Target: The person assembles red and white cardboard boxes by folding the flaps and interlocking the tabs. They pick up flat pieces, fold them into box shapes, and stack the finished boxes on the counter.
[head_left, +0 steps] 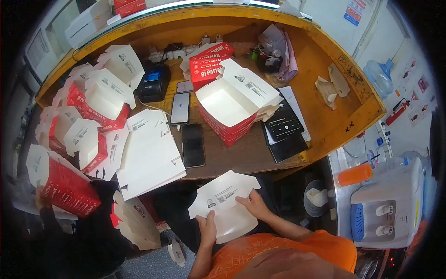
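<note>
In my lap lies a white paper food box, its printed lid panel with cut tabs spread toward the table and a glossy inner part nearer my body. My left hand grips its left edge, thumb on top. My right hand holds the right side, thumb pressed near the printed square; the fingers of both hands are partly hidden under the card. Ahead on the table stands a stack of nested red food boxes with white insides. To its left lies a pile of flat white box blanks.
More opened red boxes crowd the table's left. A co-worker's hand touches a tall red stack. Phones, a card terminal and a tablet lie on the table. A water dispenser stands at right.
</note>
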Available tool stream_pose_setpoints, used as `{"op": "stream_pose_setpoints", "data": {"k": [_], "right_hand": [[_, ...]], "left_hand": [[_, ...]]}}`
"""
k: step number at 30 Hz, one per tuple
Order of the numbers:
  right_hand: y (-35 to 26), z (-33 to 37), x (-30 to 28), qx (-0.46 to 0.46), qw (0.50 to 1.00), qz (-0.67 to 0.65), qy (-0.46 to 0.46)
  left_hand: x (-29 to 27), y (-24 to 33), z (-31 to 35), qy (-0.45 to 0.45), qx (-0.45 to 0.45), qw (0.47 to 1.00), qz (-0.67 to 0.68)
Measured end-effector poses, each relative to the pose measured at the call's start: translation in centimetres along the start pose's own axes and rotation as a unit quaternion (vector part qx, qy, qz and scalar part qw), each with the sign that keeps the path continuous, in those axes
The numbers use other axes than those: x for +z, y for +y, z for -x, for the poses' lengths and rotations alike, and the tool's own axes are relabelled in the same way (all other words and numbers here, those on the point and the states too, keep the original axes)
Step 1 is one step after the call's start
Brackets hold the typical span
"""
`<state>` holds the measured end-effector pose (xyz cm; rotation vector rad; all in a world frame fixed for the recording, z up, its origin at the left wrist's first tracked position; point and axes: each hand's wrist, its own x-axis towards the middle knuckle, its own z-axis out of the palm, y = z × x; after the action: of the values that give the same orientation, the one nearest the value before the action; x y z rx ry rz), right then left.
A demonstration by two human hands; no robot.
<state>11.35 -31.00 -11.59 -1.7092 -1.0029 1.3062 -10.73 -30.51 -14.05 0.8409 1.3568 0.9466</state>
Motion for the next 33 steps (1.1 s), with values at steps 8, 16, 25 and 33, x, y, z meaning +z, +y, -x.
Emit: {"op": "stream_pose_setpoints", "data": {"k": [8, 16, 25, 33], "right_hand": [[0.1, 0.7, 1.1, -0.05, 0.993, -0.11, 0.005], [-1.1, 4.0, 0.3, -0.044, 0.993, -0.112, 0.009], [-2.8, 4.7, -0.7, -0.275, 0.919, 0.233, -0.157], [-11.5, 5.9, -1.5, -0.341, 0.88, 0.084, -0.32]], "left_hand": [[0.5, 1.6, 2.4, 0.034, 0.093, 0.994, -0.045], [-0.5, 6.2, 4.9, -0.089, 0.245, 0.928, -0.266], [-3.3, 7.0, 3.8, -0.064, 0.149, 0.964, -0.21], [-7.3, 17.5, 0.9, -0.059, 0.129, 0.98, -0.138]]}}
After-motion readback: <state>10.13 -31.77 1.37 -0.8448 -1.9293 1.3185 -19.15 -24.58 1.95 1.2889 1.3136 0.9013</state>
